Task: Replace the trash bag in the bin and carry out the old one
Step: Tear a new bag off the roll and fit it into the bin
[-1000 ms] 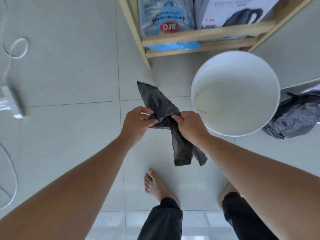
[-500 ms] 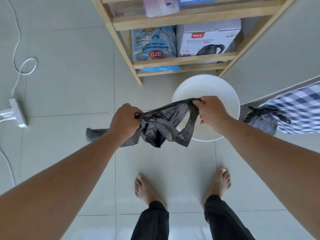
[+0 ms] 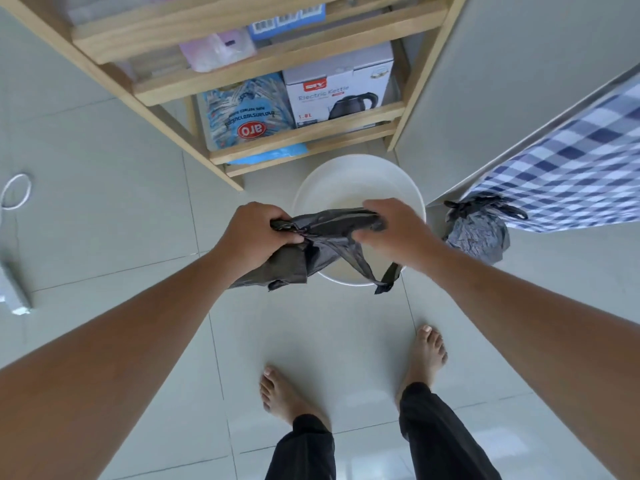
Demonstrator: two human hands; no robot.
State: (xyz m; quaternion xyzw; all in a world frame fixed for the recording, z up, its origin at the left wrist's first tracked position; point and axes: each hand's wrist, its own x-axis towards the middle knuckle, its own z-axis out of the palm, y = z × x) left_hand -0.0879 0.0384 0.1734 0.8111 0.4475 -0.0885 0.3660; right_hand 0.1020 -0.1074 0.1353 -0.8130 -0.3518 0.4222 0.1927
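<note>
Stretching between left hand (image 3: 258, 233) and right hand (image 3: 393, 227), both gripping: new bag (image 3: 323, 242) above bin (image 3: 358, 178).

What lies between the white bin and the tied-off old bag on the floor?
In the head view, only bare floor tile separates the white bin from the old bag.

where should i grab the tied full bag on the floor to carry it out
Take the old bag by its knotted handles at the top, coming down from above on its bin side. The knot stands up and gathers the plastic into one firm point, while the crumpled body below would likely slip. The checked cloth overhangs its far side.
</note>
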